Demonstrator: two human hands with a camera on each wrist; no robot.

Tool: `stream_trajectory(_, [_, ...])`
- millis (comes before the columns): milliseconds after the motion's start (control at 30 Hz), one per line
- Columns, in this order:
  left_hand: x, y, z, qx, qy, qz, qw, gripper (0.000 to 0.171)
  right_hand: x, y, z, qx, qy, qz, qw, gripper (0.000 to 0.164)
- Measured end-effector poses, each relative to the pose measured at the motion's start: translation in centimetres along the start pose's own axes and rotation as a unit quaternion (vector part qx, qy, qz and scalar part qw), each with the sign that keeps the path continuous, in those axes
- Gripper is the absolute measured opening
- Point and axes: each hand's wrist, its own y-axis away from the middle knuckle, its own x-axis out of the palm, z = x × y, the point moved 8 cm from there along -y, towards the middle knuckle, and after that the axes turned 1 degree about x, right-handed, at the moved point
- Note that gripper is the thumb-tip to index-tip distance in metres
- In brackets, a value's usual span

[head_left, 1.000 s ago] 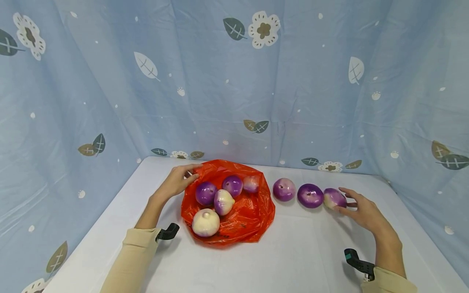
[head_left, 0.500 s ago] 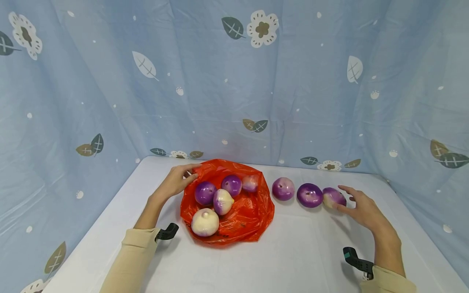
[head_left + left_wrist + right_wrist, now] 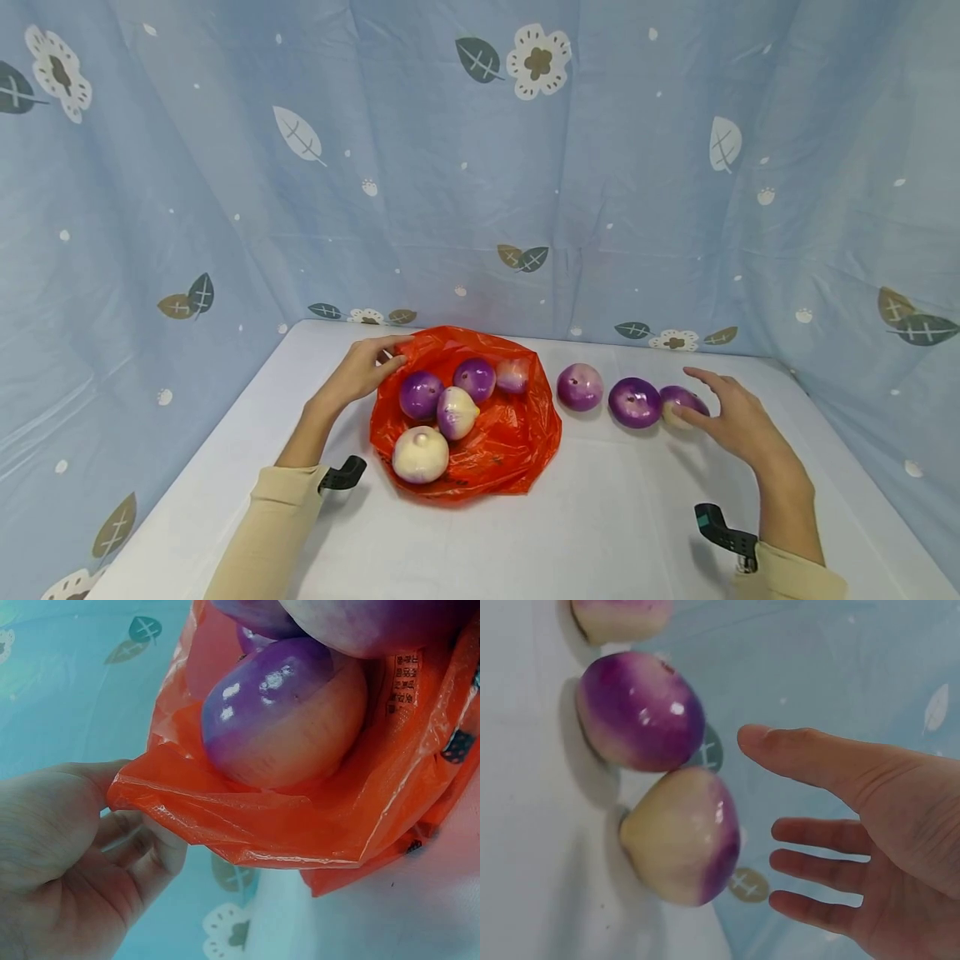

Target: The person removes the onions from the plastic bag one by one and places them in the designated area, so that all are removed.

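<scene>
My left hand point(image 3: 362, 368) pinches the left rim of a red plastic bag point(image 3: 510, 442) between thumb and fingers; the left wrist view shows the bag's edge drawn toward the hand point(image 3: 82, 847). Inside the bag lie several glossy purple-and-white onions, among them a pale one point(image 3: 421, 456) at the front and a purple one point(image 3: 422, 395) behind it. On the right, my right hand point(image 3: 738, 417) hovers over the end onion point(image 3: 678, 400), thumb partly covering it. The right wrist view shows that onion point(image 3: 686, 836) apart from the hand point(image 3: 885, 840), whose fingers are spread.
Two more onions, a deep purple one point(image 3: 635, 402) and a lighter one point(image 3: 581, 387), stand in a row between the bag and the end onion. The white table point(image 3: 585, 533) meets a blue patterned curtain point(image 3: 450, 167) at the back and sides.
My right hand has come off the end onion and shifted slightly up and to the left, its fingers spreading. The onions, the bag and my left hand keep their places.
</scene>
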Motion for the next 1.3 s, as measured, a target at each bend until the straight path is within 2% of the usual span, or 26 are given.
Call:
stream_trajectory(367, [-0.1, 0.0, -0.1, -0.003, -0.001, 0.001, 1.0, 0.041, -0.8, 0.0, 3.7, -0.054, -0.01, -0.015, 0.998, 0.069])
stream_trajectory(600, [-0.2, -0.1, -0.2, 0.001, -0.002, 0.002, 1.0, 0.04, 0.5, -0.8, 6.1, -0.065, -0.012, 0.011, 0.998, 0.067])
stream_trajectory(867, [0.0, 0.0, -0.1, -0.003, 0.0, 0.002, 1.0, 0.041, 1.8, -1.0, 7.7, -0.091, -0.02, 0.007, 0.996, 0.059])
stream_trajectory(1067, [0.0, 0.0, 0.0, -0.004, 0.002, 0.003, 1.0, 0.041, 2.7, -1.1, 9.0, -0.097, -0.016, 0.015, 0.995, 0.06])
stream_trajectory(1300, [0.1, 0.1, -0.1, -0.001, 0.001, 0.004, 1.0, 0.041, 3.9, -1.1, 11.3, -0.124, -0.025, 0.028, 0.992, 0.064])
